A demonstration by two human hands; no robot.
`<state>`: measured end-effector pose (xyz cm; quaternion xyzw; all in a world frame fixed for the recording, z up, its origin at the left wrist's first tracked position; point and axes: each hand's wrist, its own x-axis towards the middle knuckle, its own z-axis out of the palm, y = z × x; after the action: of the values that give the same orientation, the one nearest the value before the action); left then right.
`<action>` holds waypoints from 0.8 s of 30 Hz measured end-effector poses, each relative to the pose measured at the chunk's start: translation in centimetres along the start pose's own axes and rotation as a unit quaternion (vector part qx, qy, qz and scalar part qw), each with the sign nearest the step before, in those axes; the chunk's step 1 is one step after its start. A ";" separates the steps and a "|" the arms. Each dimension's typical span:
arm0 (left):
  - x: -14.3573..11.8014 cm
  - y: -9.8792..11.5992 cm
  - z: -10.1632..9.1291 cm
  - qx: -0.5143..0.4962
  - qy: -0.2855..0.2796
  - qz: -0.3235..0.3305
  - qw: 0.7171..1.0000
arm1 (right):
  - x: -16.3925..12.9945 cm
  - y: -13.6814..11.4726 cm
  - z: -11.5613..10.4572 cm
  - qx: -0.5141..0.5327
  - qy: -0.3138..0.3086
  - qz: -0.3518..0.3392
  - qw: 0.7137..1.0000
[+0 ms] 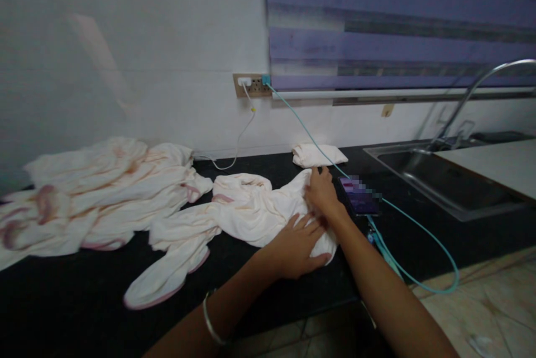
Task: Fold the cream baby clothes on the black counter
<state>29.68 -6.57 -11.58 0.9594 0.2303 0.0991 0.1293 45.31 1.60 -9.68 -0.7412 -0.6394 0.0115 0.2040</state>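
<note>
on the glossy black counter, both hands' fingers press flat on soft cream cloth.

a heap of cream cloths with pink edging lies on the left of the black table. near the back wall sits a small folded cloth. a wall socket strip holds a white charger with a white cable drooping to the table, and a teal plug — its teal cable runs down past a phone lying on the table and loops over the edge. to the right, a steel sink with a curved tap — a pale board covers part of it. purple striped blinds hang above. tiled floor shows lower right.
</note>
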 end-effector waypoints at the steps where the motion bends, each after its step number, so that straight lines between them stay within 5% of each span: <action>1: 0.0 -0.1 0.0 -0.001 0.003 -0.006 1.000 | -0.2 -0.5 0.4 0.007 0.005 -0.018 1.000; 8: 0.2 -1.3 -1.4 -0.009 0.083 -0.015 0.996 | -0.3 -2.7 4.2 0.123 -0.013 -0.054 0.991; 14: -0.1 -3.8 -3.3 0.051 0.168 -0.125 0.976 | 0.7 -1.9 5.1 0.136 0.015 -0.036 0.990; 19: -1.1 -6.7 -2.9 0.119 0.138 -0.240 0.954 | 0.3 -1.1 5.0 0.032 -0.022 -0.100 0.994; 24: -1.2 -6.9 -2.3 0.183 0.134 -0.299 0.927 | 0.9 0.5 4.8 -0.012 -0.069 -0.060 0.996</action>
<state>25.20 -0.74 -11.61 0.8309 0.5357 0.1391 -0.0573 44.61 3.74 -14.00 -0.7018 -0.6950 0.0426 0.1505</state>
